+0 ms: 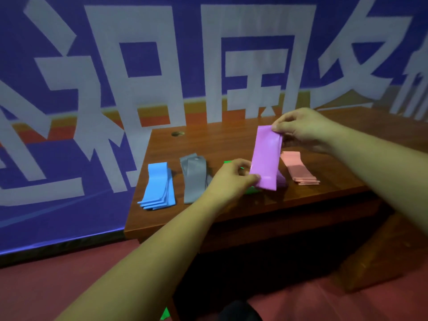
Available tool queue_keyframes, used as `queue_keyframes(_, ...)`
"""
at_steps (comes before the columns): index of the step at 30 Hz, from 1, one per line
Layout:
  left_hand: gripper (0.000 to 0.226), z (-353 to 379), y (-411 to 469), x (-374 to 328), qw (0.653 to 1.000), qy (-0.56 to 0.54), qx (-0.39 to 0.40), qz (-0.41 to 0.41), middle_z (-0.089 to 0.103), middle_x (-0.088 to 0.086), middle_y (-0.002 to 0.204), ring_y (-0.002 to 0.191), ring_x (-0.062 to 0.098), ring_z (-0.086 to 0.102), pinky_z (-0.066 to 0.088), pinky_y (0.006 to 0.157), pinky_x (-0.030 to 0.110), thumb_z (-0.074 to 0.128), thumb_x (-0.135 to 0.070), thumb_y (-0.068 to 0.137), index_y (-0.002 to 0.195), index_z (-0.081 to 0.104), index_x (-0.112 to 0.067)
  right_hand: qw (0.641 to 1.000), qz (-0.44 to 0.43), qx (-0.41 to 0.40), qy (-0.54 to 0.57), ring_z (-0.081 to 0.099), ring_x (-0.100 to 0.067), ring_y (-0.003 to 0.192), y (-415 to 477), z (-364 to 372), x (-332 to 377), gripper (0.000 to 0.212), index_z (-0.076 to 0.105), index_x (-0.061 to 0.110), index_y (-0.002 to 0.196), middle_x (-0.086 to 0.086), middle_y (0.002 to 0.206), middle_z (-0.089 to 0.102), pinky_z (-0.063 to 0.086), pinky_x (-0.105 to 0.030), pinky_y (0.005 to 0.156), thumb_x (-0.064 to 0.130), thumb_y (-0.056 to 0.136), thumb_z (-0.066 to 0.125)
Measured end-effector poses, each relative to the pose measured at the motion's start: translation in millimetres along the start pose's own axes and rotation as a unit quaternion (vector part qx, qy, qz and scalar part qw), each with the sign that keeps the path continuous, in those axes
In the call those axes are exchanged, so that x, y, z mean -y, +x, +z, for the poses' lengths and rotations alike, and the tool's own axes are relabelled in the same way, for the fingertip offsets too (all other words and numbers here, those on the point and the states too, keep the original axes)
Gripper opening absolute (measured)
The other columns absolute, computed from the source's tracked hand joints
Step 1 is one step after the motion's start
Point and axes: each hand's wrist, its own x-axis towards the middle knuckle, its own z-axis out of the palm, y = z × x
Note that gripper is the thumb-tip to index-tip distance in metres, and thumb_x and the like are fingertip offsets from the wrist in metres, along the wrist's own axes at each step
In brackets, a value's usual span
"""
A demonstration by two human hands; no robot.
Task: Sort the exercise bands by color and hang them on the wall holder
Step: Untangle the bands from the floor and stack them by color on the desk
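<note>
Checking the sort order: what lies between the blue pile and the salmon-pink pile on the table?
In the head view: a grey pile, then green bands mostly hidden by the left hand, then the purple band, held with the right hand too.

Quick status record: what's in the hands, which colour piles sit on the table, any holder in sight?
held: purple band, left hand pinching lower end, right hand pinching upper end
piles on table: blue bands, grey bands, pink bands, left to right
green bands: mostly hidden behind left hand
wall holder: not in view
</note>
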Motion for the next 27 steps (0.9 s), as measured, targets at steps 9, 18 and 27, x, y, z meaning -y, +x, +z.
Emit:
queue_keyframes(9, 0.02, 38, 54, 7, 0.986, 0.147, 0.006, 0.074, 0.058, -0.003, 0.078, 0.073, 0.016, 0.054, 0.04, 0.066, 0.03, 0.07, -0.019, 0.083, 0.095, 0.056, -0.013, 0.987, 0.005, 0.01, -0.162, 0.061, -0.021, 0.071, 66, -15, -40, 0.009, 0.07, 0.009, 0.081, -0.009, 0.078, 0.066, 0.05, -0.027, 0.056, 0.007, 0.089, 0.065)
queue_keyframes(18, 0.017, 52, 75, 36, 0.916, 0.379, -0.04, 0.126, 0.056, 0.004, 0.104, 0.1, 0.026, 0.045, 0.036, 0.087, 0.036, 0.059, -0.037, 0.086, 0.099, 0.064, -0.026, 0.95, -0.056, 0.0, -0.307, 0.058, -0.015, 0.074, 95, 18, -87, 0.007, 0.074, 0.01, 0.087, -0.002, 0.081, 0.065, 0.04, -0.025, 0.068, 0.014, 0.087, 0.067)
queue_keyframes(27, 0.022, 43, 73, 35, 0.92, 0.36, -0.046, 0.147, 0.056, 0.005, 0.109, 0.106, 0.025, 0.047, 0.035, 0.089, 0.037, 0.05, -0.035, 0.094, 0.103, 0.064, -0.02, 0.925, -0.102, -0.042, -0.364, 0.055, -0.016, 0.085, 82, 23, -91, 0.011, 0.07, 0.013, 0.096, -0.006, 0.102, 0.069, 0.038, -0.024, 0.074, 0.013, 0.088, 0.061)
